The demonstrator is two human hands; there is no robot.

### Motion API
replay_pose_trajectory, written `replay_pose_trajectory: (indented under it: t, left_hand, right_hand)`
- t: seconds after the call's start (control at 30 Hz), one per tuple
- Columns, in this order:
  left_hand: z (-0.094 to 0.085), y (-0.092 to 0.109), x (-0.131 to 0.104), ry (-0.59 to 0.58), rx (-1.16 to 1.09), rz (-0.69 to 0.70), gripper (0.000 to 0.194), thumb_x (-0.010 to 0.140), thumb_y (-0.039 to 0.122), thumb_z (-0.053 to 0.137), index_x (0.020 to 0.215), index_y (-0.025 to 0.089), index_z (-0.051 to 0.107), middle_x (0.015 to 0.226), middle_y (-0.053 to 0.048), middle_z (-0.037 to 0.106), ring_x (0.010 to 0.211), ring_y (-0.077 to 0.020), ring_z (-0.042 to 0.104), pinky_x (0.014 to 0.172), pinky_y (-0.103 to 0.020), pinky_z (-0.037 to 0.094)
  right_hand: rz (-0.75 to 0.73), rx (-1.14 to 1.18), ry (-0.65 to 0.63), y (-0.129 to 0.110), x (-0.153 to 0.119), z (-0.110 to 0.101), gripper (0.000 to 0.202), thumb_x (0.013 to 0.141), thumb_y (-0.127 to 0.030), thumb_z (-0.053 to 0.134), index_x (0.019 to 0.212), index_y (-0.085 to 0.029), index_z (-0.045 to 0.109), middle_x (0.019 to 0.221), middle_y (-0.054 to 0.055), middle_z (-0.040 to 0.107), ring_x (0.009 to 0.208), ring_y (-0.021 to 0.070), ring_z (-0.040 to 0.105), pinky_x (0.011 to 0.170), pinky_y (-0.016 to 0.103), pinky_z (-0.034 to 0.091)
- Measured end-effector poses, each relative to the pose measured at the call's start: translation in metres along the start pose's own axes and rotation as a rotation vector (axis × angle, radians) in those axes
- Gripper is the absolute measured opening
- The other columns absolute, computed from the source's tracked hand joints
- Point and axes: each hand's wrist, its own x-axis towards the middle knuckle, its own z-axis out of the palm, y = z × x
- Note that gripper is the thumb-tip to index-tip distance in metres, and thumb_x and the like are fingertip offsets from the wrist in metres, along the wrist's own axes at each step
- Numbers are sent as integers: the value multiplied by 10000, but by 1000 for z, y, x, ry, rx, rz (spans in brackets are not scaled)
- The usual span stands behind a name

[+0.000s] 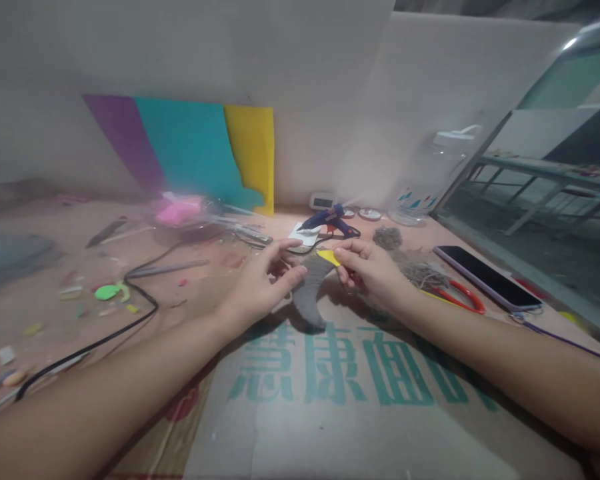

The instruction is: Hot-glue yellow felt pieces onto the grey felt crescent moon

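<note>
A grey, curved, tapering piece (pixel 310 297) is held above a printed white sheet (pixel 300 427), its tip pointing down. My left hand (pixel 267 277) grips its left side between thumb and fingers. At the upper right of the grey piece sits a small yellow piece (pixel 329 257), pinched between the thumb and fingers of my right hand (pixel 367 270). Just beyond my hands a blue glue gun (pixel 325 219) rests on a white pad (pixel 304 233).
Red-handled scissors (pixel 467 298), grey fibres (pixel 423 273) and a phone (pixel 487 277) lie right. A black cable (pixel 143 313) crosses the scrap-strewn left side. Behind are a pink lump (pixel 180 210), coloured sheets (pixel 190 150) and a clear jar (pixel 423 183).
</note>
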Motion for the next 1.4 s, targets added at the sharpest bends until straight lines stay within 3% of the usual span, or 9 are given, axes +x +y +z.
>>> replay_pose_trajectory:
  t: [0.13,0.27,0.43,0.53,0.87,1.4]
  left_hand:
    - [1,0,0,-41,92,23,422,837,320,632,1232,189,562,899,-34,619,782,-154,592,696,-261,473]
    - [1,0,-1,-112,136,64,389,827,287,632,1204,217,568,940,-32,612,774,-150,593,685,-264,478]
    - [4,3,-3,-8,96,82,359,814,241,636,1152,206,520,1102,-65,602,802,-136,608,700,-257,504]
    - [6,2,-5,-30,91,147,332,819,177,611,1130,208,498,1156,-67,585,811,-120,608,745,-260,510]
    - [6,-3,-6,-83,171,281,319,827,98,583,1107,219,486,1016,-14,581,786,-108,617,754,-276,505]
    - [3,-3,-7,-103,382,433,241,861,143,572,1089,204,526,883,-4,587,777,-123,574,741,-283,481]
  right_hand:
    - [22,-26,-104,3,0,-1,272,816,-436,684,853,-184,588,463,-64,555,369,75,450,375,177,323]
    - [-22,-142,-65,1,-4,1,277,839,-448,652,838,-178,590,461,-61,547,377,80,453,385,189,342]
    - [-104,-260,-40,-2,-9,5,258,850,-434,624,842,-176,612,469,-58,533,390,89,461,394,206,360]
    - [-121,-280,-43,-2,-10,4,248,857,-416,610,851,-167,617,475,-59,526,399,86,458,402,205,365]
    - [-107,-293,-90,-3,-10,4,215,879,-371,575,853,-162,620,479,-61,524,400,81,460,398,197,353]
    - [-81,-294,-105,-2,-11,5,219,868,-382,566,806,-174,594,477,-64,521,389,79,442,388,192,333]
